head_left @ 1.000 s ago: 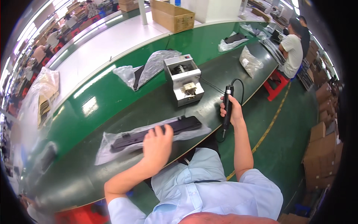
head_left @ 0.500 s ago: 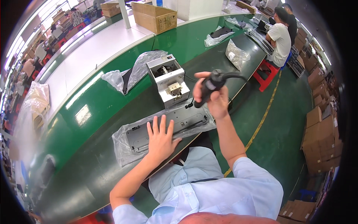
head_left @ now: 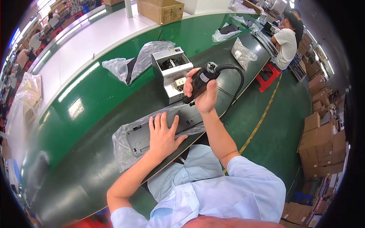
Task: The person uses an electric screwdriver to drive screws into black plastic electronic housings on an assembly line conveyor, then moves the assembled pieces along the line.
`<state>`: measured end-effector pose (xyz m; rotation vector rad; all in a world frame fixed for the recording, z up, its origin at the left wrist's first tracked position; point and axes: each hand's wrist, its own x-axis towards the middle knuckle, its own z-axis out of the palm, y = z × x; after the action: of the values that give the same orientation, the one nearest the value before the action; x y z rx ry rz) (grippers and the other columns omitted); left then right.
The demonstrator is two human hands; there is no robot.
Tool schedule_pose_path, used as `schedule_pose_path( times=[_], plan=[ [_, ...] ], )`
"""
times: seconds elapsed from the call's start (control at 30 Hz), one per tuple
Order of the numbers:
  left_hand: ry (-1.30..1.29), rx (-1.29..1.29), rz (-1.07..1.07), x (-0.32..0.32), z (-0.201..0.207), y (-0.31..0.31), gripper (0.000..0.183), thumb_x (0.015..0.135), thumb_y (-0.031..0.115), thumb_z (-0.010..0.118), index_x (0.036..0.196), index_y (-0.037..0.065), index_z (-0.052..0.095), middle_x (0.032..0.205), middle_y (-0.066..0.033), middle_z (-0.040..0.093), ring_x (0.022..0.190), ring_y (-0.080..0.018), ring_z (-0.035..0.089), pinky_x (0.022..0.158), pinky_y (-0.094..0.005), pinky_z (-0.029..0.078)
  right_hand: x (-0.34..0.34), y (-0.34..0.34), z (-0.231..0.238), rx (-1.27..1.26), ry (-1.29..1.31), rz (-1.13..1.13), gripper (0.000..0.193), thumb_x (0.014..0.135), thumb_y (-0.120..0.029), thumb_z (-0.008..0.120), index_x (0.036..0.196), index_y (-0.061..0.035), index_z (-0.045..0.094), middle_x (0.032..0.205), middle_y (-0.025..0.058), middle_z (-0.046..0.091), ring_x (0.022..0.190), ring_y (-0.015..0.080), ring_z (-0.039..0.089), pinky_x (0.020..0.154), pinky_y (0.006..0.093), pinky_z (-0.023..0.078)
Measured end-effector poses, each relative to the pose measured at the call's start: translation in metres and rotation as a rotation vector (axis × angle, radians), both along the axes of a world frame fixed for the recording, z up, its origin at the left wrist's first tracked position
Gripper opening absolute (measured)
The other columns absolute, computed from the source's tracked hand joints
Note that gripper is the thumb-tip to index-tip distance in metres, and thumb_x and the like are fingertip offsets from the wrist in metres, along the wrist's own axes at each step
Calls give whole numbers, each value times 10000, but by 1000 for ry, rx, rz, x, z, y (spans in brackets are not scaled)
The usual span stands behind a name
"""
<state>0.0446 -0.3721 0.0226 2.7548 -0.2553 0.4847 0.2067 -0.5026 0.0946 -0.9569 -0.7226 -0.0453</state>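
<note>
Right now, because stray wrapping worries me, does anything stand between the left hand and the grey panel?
Nothing visible: the left hand lies spread on the grey panel; clear plastic shows beyond its left end.

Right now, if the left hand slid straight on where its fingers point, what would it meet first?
Beyond the panel beneath it, the left hand would probably meet the silver machine first; depth is unclear.

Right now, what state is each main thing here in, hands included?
Grey panel: lying on clear plastic
Left hand: spread open, resting on the panel
Black corded tool: held up, tilted
Right hand: closed around the tool
Silver machine: upright, open-topped
Cardboard box: standing on the white surface
Red stool: occupied by a seated person
</note>
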Motion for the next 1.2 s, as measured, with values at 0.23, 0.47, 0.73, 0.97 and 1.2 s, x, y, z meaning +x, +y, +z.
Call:
schedule_pose_path(
  times=[0.23, 0.47, 0.73, 0.97, 1.2],
  plan=[
    [7, -6, 5, 1, -4, 0, 756, 818, 559, 752, 1404, 101, 613, 1395, -290, 460, 1340, -448, 415, 1144, -641, 273, -6, 15, -30, -101, 130, 48, 787, 947, -728, 565, 1069, 49, 590, 722, 86, 604, 600, 117, 565, 532, 245, 451],
    [-4, -18, 8, 1, -1, 1, 747, 816, 554, 750, 1397, 102, 621, 1387, -290, 474, 1332, -447, 426, 1136, -628, 286, 0, 15, -34, -180, 130, 127, 811, 921, -781, 537, 1048, 19, 580, 673, 71, 573, 557, 145, 535, 533, 291, 441],
    [-32, 3, 4, -2, -2, -2, 753, 820, 546, 755, 1402, 90, 612, 1408, -295, 463, 1332, -448, 423, 1136, -625, 288, 14, 6, 4, 26, -114, -122, 853, 871, -838, 536, 1089, -14, 544, 726, 74, 571, 568, 158, 511, 562, 303, 434],
    [-24, -23, 7, -2, -7, -2, 753, 811, 532, 769, 1405, 98, 606, 1413, -288, 464, 1337, -448, 422, 1141, -620, 286, 6, -10, -6, -122, 24, -28, 837, 904, -803, 518, 1099, 10, 553, 690, 66, 549, 571, 152, 518, 565, 308, 434],
    [-9, -26, -3, -1, -1, 1, 762, 788, 498, 802, 1404, 98, 602, 1422, -289, 466, 1334, -447, 429, 1141, -622, 287, -40, -45, -8, -148, 96, 29, 830, 923, -791, 487, 1105, 17, 551, 683, 78, 545, 559, 157, 506, 551, 314, 433]
  ],
)
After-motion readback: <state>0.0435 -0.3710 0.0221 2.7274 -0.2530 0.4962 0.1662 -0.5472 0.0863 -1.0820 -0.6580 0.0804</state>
